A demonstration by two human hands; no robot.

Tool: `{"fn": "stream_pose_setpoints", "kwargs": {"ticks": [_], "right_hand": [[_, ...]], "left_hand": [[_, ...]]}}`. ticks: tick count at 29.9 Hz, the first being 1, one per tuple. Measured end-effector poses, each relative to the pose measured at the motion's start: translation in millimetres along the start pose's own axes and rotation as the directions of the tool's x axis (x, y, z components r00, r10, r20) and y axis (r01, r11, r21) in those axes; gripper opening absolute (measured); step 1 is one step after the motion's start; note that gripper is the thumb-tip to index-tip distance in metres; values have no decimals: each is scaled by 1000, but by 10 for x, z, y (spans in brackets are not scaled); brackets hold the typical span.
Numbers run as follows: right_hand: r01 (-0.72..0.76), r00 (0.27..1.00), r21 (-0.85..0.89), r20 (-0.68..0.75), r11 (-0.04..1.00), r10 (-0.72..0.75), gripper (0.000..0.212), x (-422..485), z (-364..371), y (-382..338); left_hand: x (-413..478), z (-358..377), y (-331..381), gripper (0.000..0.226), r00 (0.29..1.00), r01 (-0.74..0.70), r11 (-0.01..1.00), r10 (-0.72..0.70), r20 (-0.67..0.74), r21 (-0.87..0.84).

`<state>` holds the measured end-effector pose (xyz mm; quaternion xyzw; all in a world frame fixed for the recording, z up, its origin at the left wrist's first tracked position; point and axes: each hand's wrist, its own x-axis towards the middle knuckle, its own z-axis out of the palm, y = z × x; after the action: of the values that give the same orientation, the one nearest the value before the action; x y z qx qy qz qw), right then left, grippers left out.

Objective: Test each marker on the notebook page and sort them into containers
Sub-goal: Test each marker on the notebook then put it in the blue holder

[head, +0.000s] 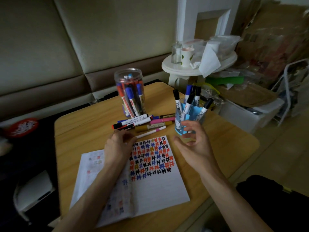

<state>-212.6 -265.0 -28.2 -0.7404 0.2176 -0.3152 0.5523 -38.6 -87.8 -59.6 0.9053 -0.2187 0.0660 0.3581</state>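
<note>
Nearest, at lower centre, an open lined notebook (150, 186), flat on a pale wood-grain table (225, 144) with rounded corners. Right page covered in rows of blocky test marks in black, red, blue and ochre.

Over its upper edge, left hand (117, 146), knuckles up, fingers curled under and blurred; gripping or not, cannot tell. Right hand (194, 144) raised just right of the page, fingers loosely spread and curved, holding nothing.

Beyond, mid-frame, a loose heap of markers (142, 122) lying on the table, with a thin white-and-pink marker (150, 132) nearest the left hand.

Behind the right hand, a blue pen holder (179, 122) with black- and blue-capped markers upright. Further back, centre, a clear plastic jar (128, 94) packed with markers.

Upper right, a round white side table (175, 67), cluttered. Upper left, beige padded upholstery (50, 47).
</note>
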Motion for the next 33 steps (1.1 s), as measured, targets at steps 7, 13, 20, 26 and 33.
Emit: {"fn": "stream_pose_setpoints", "kwargs": {"ticks": [7, 13, 20, 26, 33], "right_hand": [[3, 998, -1, 59, 1000, -3, 45, -27, 52, -21], [88, 973, -22, 216, 996, -81, 46, -98, 170, -82], [268, 958, -235, 164, 934, -234, 30, -196, 237, -103], [-2, 949, 207, 308, 978, -63, 18, -342, 226, -249], [-164, 924, 285, 380, 944, 46, 27, -447, 304, -274]], "left_hand": [[-154, -178, 152, 17, 998, -54, 981, 45, -50, -188], [-542, -490, 442, 8, 997, -74, 904, 58, -52, -420], [-801, -691, 437, 16, 981, -136, 817, 189, 38, -560], [-848, -586, 332, 31, 941, -108, 859, 251, 228, -501], [-928, -530, 314, 14, 898, -282, 906, 366, 247, -317]]}}
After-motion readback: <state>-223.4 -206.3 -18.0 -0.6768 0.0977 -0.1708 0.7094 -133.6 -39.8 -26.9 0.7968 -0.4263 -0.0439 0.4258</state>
